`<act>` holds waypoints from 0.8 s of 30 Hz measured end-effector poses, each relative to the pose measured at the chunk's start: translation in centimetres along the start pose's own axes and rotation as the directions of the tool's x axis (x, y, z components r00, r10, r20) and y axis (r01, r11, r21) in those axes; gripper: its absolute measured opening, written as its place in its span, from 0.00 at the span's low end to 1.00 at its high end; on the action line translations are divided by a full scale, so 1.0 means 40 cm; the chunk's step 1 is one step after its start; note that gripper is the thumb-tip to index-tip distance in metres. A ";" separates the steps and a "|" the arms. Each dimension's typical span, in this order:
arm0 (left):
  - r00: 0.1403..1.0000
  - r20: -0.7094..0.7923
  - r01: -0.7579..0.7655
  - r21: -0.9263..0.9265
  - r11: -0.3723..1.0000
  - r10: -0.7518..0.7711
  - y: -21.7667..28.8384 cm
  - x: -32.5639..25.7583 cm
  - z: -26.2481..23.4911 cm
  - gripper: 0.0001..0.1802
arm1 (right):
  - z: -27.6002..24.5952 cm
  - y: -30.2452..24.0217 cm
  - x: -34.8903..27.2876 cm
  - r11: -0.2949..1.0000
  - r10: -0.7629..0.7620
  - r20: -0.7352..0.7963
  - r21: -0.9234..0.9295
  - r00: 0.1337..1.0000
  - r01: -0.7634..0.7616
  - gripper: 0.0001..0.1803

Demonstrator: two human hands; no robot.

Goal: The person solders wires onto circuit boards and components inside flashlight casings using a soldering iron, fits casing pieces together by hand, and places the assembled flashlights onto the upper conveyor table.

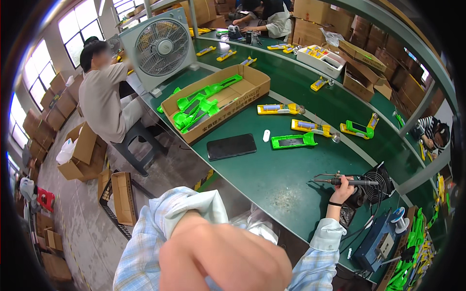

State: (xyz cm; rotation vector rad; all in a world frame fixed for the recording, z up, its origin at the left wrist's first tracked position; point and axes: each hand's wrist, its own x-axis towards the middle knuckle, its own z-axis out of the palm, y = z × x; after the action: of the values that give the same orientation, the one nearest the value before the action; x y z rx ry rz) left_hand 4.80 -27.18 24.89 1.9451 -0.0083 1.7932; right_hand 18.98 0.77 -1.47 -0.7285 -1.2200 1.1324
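Note:
My right hand (342, 190) is closed round a soldering iron (363, 183) with a metal feed tube along its front. The iron's tip points left above the green tabletop (233, 177), beside a small black fan (381, 183). Close in front of the camera, large and blurred, my left hand (228, 257) is raised with its fingers curled under. Its back faces me, so anything inside it is hidden. Beyond the hands lie a green plastic housing (293, 141), a black smartphone (231, 146) and a small white oval piece (266, 136).
A cardboard tray (228, 108) of green housings stands at the back left, near a large box fan (162, 46). Yellow housings with battery cells (310, 127) lie on the conveyor side. A blue soldering station (376, 242) and solder spool (399, 220) are at right. A co-worker (104, 92) sits left.

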 end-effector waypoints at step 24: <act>0.913 -0.067 0.381 -0.211 0.900 -0.402 -0.010 -0.059 -0.020 0.17 | -0.005 0.011 -0.002 1.000 0.022 0.015 -0.002 1.000 -0.022 0.06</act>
State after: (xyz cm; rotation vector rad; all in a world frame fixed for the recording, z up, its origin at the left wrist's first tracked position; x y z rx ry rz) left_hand 3.87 -27.31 22.55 1.5754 0.2234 1.5611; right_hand 19.05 0.86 -1.93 -0.7378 -1.2285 1.1563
